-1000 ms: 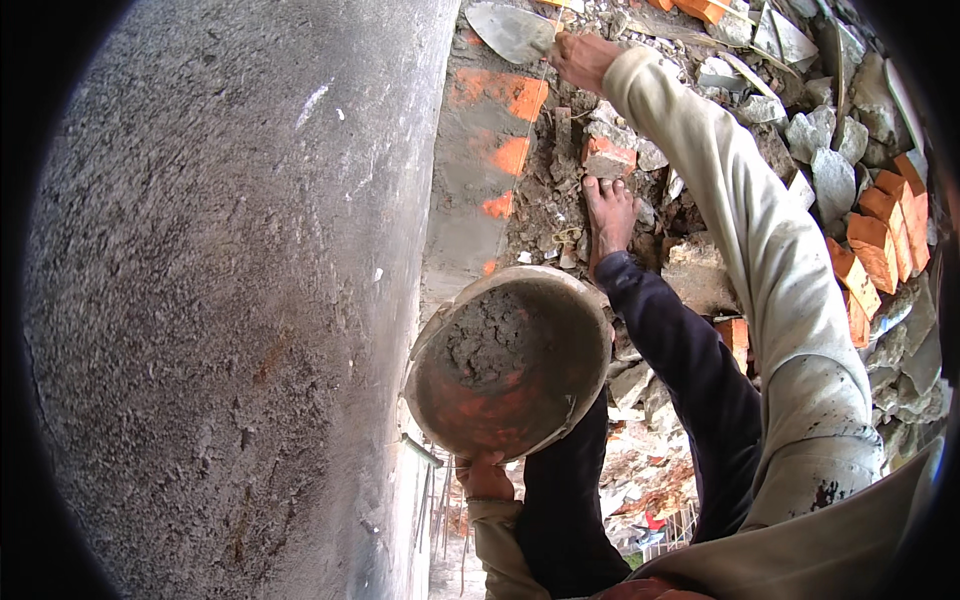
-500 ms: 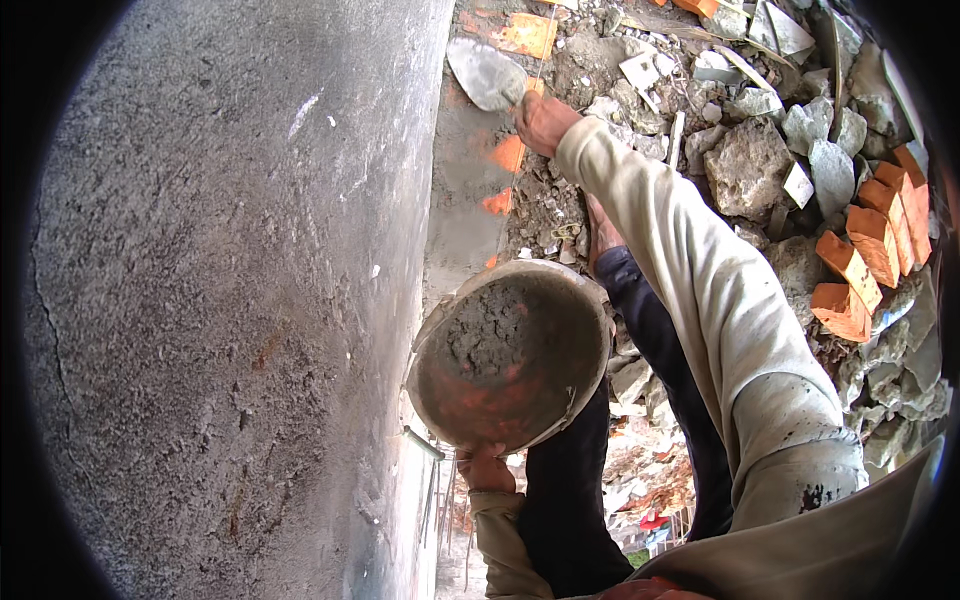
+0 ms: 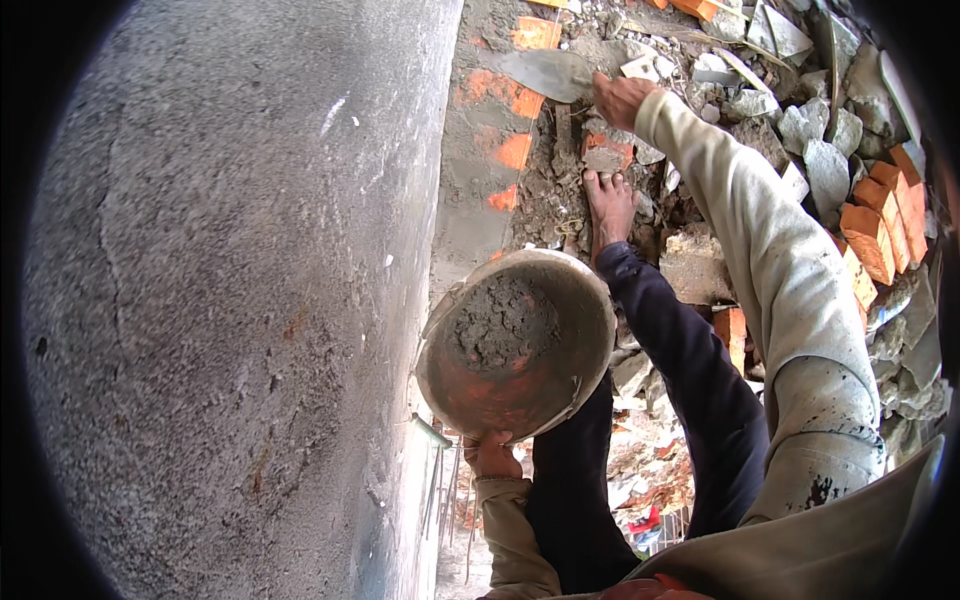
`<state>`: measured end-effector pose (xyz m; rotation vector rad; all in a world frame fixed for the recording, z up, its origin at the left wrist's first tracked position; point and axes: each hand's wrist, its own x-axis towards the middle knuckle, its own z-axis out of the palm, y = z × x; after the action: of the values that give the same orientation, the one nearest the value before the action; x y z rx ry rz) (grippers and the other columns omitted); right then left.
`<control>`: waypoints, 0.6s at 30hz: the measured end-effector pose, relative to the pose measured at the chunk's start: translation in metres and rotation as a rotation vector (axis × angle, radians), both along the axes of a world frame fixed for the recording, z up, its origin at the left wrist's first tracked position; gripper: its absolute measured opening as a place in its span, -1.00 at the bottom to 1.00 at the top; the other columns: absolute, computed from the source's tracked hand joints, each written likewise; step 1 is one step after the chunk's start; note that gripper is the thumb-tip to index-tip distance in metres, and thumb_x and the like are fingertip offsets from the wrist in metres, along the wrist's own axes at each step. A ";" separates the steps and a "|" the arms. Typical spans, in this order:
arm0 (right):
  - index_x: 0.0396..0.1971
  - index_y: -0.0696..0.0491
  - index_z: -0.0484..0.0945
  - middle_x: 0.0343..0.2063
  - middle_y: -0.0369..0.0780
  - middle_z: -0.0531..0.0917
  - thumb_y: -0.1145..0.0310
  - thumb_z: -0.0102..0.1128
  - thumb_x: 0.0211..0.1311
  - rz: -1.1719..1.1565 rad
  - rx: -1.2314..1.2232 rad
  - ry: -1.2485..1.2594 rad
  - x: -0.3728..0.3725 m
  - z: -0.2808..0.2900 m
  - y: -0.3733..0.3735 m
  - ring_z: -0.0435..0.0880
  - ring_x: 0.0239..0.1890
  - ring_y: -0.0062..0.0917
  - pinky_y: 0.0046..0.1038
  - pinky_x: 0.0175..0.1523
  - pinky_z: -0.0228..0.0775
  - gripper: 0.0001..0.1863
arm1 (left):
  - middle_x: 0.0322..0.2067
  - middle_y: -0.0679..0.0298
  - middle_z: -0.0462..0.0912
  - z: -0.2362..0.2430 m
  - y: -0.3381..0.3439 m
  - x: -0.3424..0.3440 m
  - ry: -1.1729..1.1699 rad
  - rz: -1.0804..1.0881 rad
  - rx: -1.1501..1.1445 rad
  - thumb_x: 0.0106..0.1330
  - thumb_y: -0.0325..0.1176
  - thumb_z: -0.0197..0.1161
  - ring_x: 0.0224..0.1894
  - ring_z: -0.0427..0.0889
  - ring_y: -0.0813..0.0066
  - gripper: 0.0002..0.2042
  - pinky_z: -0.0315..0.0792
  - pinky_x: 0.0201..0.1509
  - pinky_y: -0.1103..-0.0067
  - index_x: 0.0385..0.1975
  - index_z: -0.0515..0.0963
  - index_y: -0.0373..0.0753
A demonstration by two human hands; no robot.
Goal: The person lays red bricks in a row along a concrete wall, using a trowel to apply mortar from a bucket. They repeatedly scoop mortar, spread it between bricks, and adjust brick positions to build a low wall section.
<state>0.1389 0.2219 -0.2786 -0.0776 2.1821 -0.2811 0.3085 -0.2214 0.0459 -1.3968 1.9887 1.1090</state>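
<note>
The trowel [image 3: 545, 75] is at the top of the view, its blade reaching over the outer edge of a row of bricks [image 3: 514, 152]; whether it touches the bricks cannot be told. The person's right hand [image 3: 620, 101] has its fingers closed around the handle. Grey mortar [image 3: 468, 228] covers much of the row beside the wall [image 3: 250, 260], smoothest at the nearer end. Orange patches along the outer edge lie bare, larger toward the far end, so the coating looks well along but incomplete. The left hand [image 3: 493, 456] grips the near rim of a round pan [image 3: 586, 335], which holds a heap of mortar [image 3: 507, 322], so some is left unused. Outward lie a bare foot [image 3: 611, 207], rubble [image 3: 827, 177] and stacked loose bricks [image 3: 868, 240].
</note>
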 end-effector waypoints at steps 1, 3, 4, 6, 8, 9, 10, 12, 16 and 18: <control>-0.05 0.22 0.31 -0.51 -0.16 0.42 0.30 -0.16 0.36 -0.041 0.004 0.095 0.010 0.009 0.012 0.44 -0.68 -0.45 -0.37 -0.61 0.41 -0.69 | -0.31 0.27 0.52 -0.002 0.000 0.001 -0.004 -0.040 -0.020 -0.14 -0.61 0.08 -0.25 0.52 0.37 -0.78 0.44 -0.14 0.49 -0.44 0.50 -0.21; -0.18 0.19 0.28 -0.62 -0.14 0.47 0.31 -0.13 0.33 -0.075 0.040 0.213 0.018 0.019 0.036 0.56 -0.64 -0.27 -0.25 -0.56 0.41 -0.76 | -0.32 0.28 0.51 -0.005 0.012 -0.006 -0.001 0.092 -0.019 -0.16 -0.61 0.08 -0.26 0.53 0.37 -0.75 0.47 -0.14 0.45 -0.42 0.49 -0.19; -0.22 0.17 0.27 -0.67 -0.14 0.49 0.31 -0.12 0.31 -0.069 0.073 0.232 0.017 0.026 0.046 0.59 -0.63 -0.22 -0.20 -0.54 0.41 -0.78 | -0.32 0.28 0.50 -0.002 0.018 -0.011 -0.006 0.258 0.006 -0.16 -0.60 0.09 -0.26 0.53 0.36 -0.75 0.48 -0.14 0.43 -0.42 0.49 -0.19; -0.20 0.18 0.27 -0.70 -0.14 0.52 0.30 -0.14 0.31 0.028 0.184 0.107 0.008 0.033 0.062 0.59 -0.64 -0.20 -0.19 -0.54 0.40 -0.76 | -0.33 0.30 0.55 -0.002 0.021 -0.012 0.021 0.193 0.047 -0.15 -0.61 0.19 -0.32 0.51 0.47 -0.75 0.43 -0.22 0.55 -0.38 0.50 -0.29; -0.09 0.13 0.25 -0.67 -0.14 0.50 0.25 -0.12 0.33 -0.147 0.192 0.117 0.002 0.072 0.057 0.54 -0.67 -0.24 -0.21 -0.56 0.42 -0.71 | -0.32 0.25 0.58 -0.001 0.037 -0.020 0.061 0.221 0.123 -0.13 -0.62 0.19 -0.30 0.56 0.43 -0.75 0.48 -0.17 0.50 -0.37 0.52 -0.30; -0.06 0.10 0.25 -0.60 -0.10 0.50 0.24 -0.12 0.33 -0.270 0.149 0.300 0.011 0.084 0.050 0.54 -0.66 -0.24 -0.21 -0.58 0.42 -0.70 | -0.32 0.23 0.60 0.000 0.044 -0.024 0.077 0.236 0.156 -0.13 -0.63 0.19 -0.30 0.58 0.40 -0.75 0.50 -0.14 0.47 -0.37 0.53 -0.31; -0.04 0.07 0.24 -0.53 -0.07 0.51 0.24 -0.11 0.33 -0.383 0.060 0.485 0.017 0.093 0.031 0.53 -0.66 -0.25 -0.22 -0.59 0.42 -0.70 | -0.33 0.24 0.61 0.009 0.050 -0.022 0.103 0.239 0.116 -0.12 -0.63 0.21 -0.31 0.58 0.41 -0.77 0.50 -0.15 0.48 -0.38 0.53 -0.31; 0.00 0.08 0.19 -0.48 -0.02 0.52 0.28 -0.09 0.32 -0.458 -0.060 0.335 0.025 0.120 0.020 0.58 -0.57 -0.14 -0.18 -0.53 0.45 -0.67 | -0.37 0.25 0.63 0.005 0.069 -0.034 0.121 0.199 0.128 -0.10 -0.62 0.23 -0.33 0.58 0.43 -0.80 0.49 -0.15 0.49 -0.41 0.55 -0.31; -0.05 0.14 0.19 -0.60 -0.01 0.56 0.30 -0.10 0.30 -0.581 -0.096 0.221 0.053 0.138 0.020 0.62 -0.53 -0.14 -0.17 -0.48 0.46 -0.68 | -0.32 0.23 0.67 -0.003 0.086 -0.043 0.195 -0.012 0.092 -0.07 -0.59 0.27 -0.29 0.59 0.47 -0.78 0.45 -0.12 0.51 -0.35 0.60 -0.38; -0.07 0.10 0.24 -0.47 0.04 0.59 0.27 -0.11 0.30 -0.591 -0.111 0.151 0.039 0.157 0.017 0.64 -0.45 -0.09 -0.13 -0.39 0.49 -0.71 | -0.25 0.20 0.66 0.004 0.085 -0.037 0.150 -0.074 0.089 -0.08 -0.60 0.25 -0.24 0.60 0.45 -0.70 0.44 -0.07 0.52 -0.25 0.59 -0.41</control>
<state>0.1777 0.2389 -0.1221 0.5071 2.2953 -0.7478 0.2717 -0.1364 0.0494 -1.2172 2.0488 1.2856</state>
